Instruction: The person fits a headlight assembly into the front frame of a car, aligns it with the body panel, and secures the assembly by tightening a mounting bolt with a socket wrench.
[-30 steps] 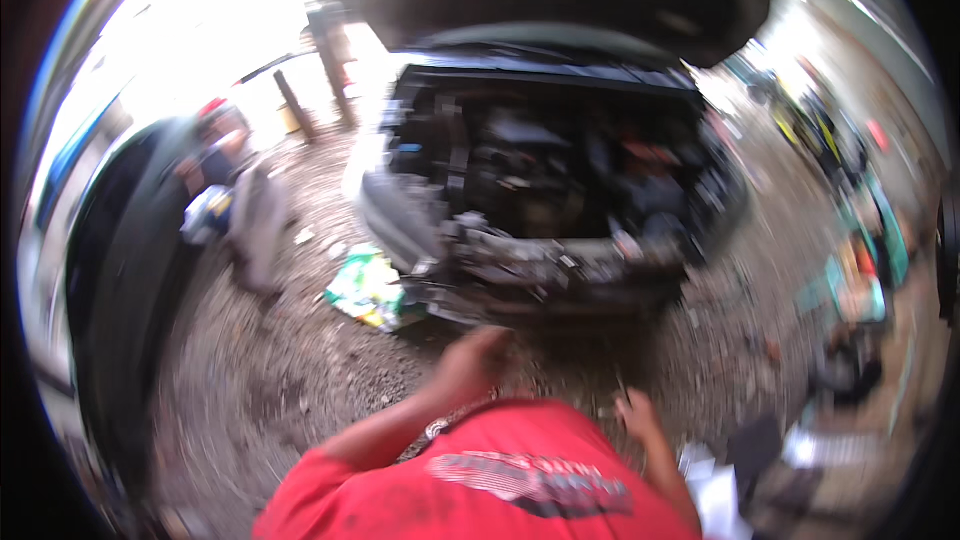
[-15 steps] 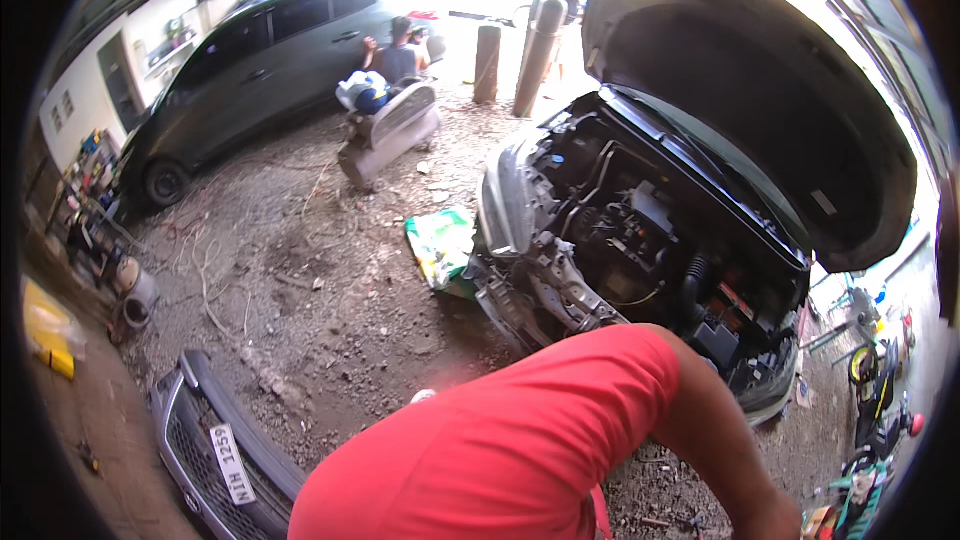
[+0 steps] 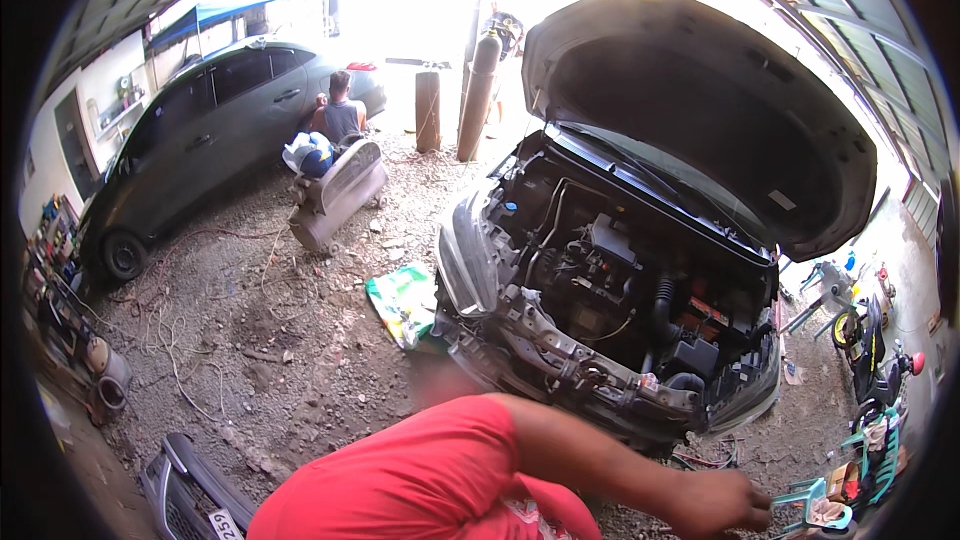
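Observation:
My left arm, in a red sleeve, reaches from the lower edge toward the right. Its bare hand, my left hand (image 3: 718, 502), hangs above the gravel with the fingers curled inward. What is inside them, if anything, is hidden. Just beyond the fingertips stands a teal plastic chair (image 3: 838, 517) with small items on its seat; I cannot tell whether hand and chair touch. Past my forearm is a dark car (image 3: 600, 270), its hood (image 3: 690, 100) raised, engine bay exposed and front bumper off. My right hand is out of the picture.
A detached bumper (image 3: 190, 485) lies at lower left. A green-and-white sack (image 3: 405, 302) is beside the headlight. A person (image 3: 342, 112) sits by a grey car (image 3: 200, 140), near a horizontal metal tank (image 3: 340, 195). Upright cylinders (image 3: 480, 95) stand behind. A motorbike (image 3: 878, 360) is at right.
The view has shifted, so both cars sit further left and lower. My left arm now stretches out to the right, and its hand has come fully into view from the lower edge.

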Available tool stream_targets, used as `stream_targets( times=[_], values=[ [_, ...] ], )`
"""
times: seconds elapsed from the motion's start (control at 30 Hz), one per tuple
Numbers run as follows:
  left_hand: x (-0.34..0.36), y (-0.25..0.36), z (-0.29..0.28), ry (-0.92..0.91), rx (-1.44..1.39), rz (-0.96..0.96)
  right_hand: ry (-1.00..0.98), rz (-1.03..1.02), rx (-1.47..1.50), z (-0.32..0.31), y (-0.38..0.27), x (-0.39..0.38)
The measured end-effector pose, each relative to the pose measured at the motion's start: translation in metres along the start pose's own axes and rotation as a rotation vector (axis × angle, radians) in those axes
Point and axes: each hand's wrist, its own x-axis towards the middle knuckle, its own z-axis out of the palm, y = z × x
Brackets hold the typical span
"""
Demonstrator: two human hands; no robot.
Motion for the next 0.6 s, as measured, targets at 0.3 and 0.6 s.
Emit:
stream_targets(
  times=[0.3,0.6],
  values=[
    [-0.236,0.048,-0.111,0.165,0.428,-0.467,0.039,0.052,0.063,0.064,-0.02,0.004],
    [-0.368,0.127,-0.176,0.432,0.548,-1.076,0.042,0.027,0.202,0.128,-0.041,-0.006]
  ],
)
